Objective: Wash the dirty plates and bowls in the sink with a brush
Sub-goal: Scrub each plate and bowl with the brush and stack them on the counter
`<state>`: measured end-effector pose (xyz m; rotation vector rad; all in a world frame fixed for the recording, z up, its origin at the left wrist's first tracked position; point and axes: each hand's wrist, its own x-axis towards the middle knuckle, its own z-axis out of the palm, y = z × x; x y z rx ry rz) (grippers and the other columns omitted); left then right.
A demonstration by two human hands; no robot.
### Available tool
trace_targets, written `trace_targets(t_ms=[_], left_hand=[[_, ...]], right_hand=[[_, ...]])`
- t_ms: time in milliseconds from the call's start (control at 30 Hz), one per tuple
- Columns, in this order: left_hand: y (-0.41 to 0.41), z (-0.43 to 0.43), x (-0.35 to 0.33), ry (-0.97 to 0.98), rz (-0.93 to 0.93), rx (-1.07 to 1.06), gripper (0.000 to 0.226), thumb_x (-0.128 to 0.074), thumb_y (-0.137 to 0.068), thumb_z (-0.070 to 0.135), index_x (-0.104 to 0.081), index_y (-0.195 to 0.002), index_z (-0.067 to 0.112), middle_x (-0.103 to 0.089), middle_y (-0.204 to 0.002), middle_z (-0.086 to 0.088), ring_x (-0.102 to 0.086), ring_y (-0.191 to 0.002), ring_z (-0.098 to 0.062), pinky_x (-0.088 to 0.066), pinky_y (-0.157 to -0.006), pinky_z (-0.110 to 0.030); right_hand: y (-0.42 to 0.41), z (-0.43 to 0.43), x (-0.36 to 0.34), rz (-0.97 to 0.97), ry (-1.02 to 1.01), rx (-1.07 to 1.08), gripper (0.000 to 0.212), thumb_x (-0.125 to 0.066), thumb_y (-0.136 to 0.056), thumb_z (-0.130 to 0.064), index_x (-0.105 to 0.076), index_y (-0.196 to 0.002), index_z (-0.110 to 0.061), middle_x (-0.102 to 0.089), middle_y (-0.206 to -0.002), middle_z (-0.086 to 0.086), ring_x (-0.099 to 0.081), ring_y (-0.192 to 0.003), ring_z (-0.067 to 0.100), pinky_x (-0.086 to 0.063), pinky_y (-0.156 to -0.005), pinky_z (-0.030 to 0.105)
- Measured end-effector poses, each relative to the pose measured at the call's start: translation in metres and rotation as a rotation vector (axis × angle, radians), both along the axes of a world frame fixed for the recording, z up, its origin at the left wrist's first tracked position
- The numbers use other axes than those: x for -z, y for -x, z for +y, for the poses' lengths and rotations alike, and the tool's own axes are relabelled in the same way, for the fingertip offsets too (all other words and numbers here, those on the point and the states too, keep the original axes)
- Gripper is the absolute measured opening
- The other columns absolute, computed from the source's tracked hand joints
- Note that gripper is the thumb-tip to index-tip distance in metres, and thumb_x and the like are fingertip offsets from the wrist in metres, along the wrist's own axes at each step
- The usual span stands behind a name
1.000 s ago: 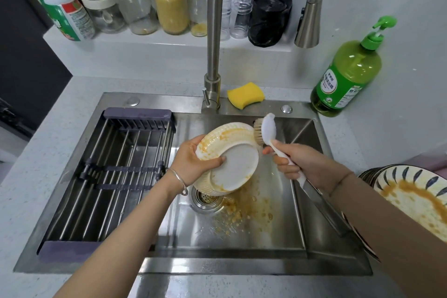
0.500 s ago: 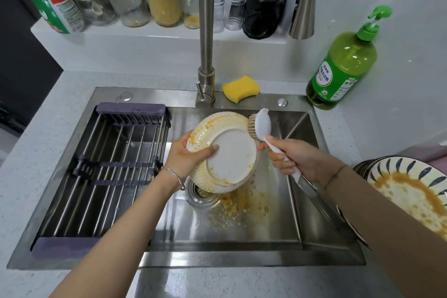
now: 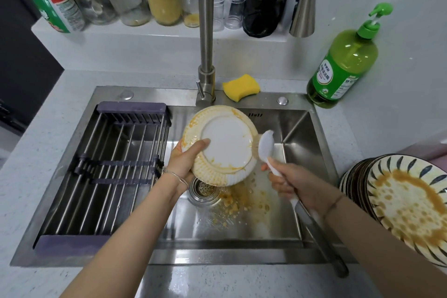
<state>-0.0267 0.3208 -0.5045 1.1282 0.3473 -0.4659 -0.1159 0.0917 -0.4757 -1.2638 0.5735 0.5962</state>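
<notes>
Sauce-stained white plate, tilted over sink, gripped by left hand; white dish brush clasped in right hand, head touching plate rim.

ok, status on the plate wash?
Left hand holding white plate tilted over sink. Right hand holding brush at plate's right edge. Orange residue remains on rim; nothing in the way.

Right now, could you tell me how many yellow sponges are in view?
1. The sponge lies on the sink's back rim, just right of the tap's base. Others could be hidden behind the plate.
</notes>
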Motion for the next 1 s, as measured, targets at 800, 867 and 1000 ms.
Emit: trace_targets(t_ms=[800,867,1000], left_hand=[[-0.004,-0.021,0.018,0.253,0.251,-0.042,0.034,-0.060,-0.089,0.021,-0.056,-0.119,0.005,-0.068,-0.110,-0.019,-0.064,-0.102,-0.033,-0.055,-0.085,-0.053],[-0.004,-0.025,0.016,0.278,0.253,-0.029,0.032,-0.059,-0.090,0.021,-0.056,-0.118,0.005,-0.067,-0.112,-0.019,-0.064,-0.102,-0.034,-0.057,-0.078,-0.051],[-0.009,-0.023,0.012,0.245,0.247,-0.021,0.055,-0.067,-0.078,0.022,-0.052,-0.128,0.004,-0.066,-0.120,-0.021,-0.064,-0.107,-0.034,-0.057,-0.080,-0.052]], right_hand=[[0.035,0.058,0.003,-0.271,0.483,-0.131,0.031,-0.041,-0.102,-0.026,-0.060,-0.082,-0.012,-0.039,-0.042,-0.012,-0.032,-0.035,0.000,-0.026,-0.038,0.012],[0.042,0.067,0.008,-0.317,0.546,-0.194,0.030,-0.043,-0.101,-0.028,-0.061,-0.081,-0.014,-0.040,-0.043,-0.013,-0.035,-0.039,0.000,-0.028,-0.041,0.011],[0.030,0.043,0.008,-0.356,0.546,-0.006,0.032,-0.042,-0.101,-0.026,-0.060,-0.078,-0.013,-0.033,-0.045,-0.011,-0.029,-0.039,0.004,-0.025,-0.039,0.013]])
